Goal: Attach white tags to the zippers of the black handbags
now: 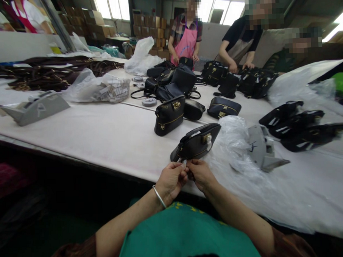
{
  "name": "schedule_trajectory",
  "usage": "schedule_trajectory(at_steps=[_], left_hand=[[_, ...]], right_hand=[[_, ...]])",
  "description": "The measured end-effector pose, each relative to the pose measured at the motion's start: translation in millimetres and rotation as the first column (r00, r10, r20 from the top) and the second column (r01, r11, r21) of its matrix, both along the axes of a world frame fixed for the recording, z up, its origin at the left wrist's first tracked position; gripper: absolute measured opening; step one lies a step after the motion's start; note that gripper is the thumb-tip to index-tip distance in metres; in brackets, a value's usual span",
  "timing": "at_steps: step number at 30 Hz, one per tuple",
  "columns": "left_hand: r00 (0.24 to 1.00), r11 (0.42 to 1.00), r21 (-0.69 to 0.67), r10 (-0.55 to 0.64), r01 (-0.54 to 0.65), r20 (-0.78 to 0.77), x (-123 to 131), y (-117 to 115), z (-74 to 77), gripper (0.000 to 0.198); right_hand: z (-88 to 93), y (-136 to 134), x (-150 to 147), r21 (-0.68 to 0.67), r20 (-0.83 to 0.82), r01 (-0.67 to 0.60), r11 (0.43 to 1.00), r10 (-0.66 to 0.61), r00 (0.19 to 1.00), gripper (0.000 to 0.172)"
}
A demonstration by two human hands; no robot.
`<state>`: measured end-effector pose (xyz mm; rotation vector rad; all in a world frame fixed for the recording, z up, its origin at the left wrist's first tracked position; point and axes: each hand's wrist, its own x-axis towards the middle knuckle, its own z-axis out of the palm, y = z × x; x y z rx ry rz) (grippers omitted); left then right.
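A: Head view: black bag where, gripped how?

B: Right by the table's front edge. Pinching a small pale piece at its near end with left hand and right hand both.

A: Room to move?

B: Loads of bare table leftward, tbh; crumpled plastic just beside, rightward.

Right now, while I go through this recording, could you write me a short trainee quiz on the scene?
1. True or false: the left hand and right hand meet at a small pale piece by the near end of the black bag.
2. Which side wears the silver bracelet? A) right B) left C) both
3. Fill the gap: in the picture, the clear plastic beside that bag lies to its ____.

Key: 1. True. 2. B. 3. Right.
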<state>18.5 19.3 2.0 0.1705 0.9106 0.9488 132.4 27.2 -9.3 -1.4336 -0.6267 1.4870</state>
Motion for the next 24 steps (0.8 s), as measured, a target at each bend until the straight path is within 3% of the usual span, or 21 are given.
schedule_trajectory(at_steps=[4, 8, 12, 16, 19, 24], left_hand=[[1.0, 1.0, 0.001, 0.015, -0.015, -0.018, 1, -1, -3.0, 0.012], [1.0, 1.0, 0.02, 0.017, -0.017, -0.008, 1, -2, -7.5, 0.01], [0.998, 1.0, -0.008, 0.001, 0.0, 0.068, 1, 0, -7.5, 0.01], [0.989, 0.991, -0.119, -0.038, 0.056, 0.144, -3, 3, -7.3, 0.006], [0.983, 0.978, -0.177, -0.08, 0.109, 0.164, -7, 6, -9.7, 0.006], [0.97, 0.969, -0.066, -0.235, 0.238, 0.056, -15, 4, -16.4, 0.02]], right_hand=[[-6.6, -2, 0, -0.015, -0.03, 0.021, 1.0, -0.021, 0.999, 0.041], [-8.9, -10, 4, 0.084, -0.092, 0.044, 0.995, -0.037, 0.995, 0.043], [-9.1, -11, 11, 0.084, -0.201, -0.041, 0.996, 0.057, 0.978, 0.039], [-15.0, -4, 16, -0.02, -0.342, -0.159, 0.987, 0.143, 0.929, 0.041], [-22.1, 0, 15, -0.059, -0.395, -0.156, 0.986, 0.12, 0.911, 0.042], [-27.1, 2, 6, -0.021, -0.444, -0.11, 0.994, 0.09, 0.892, 0.044]])
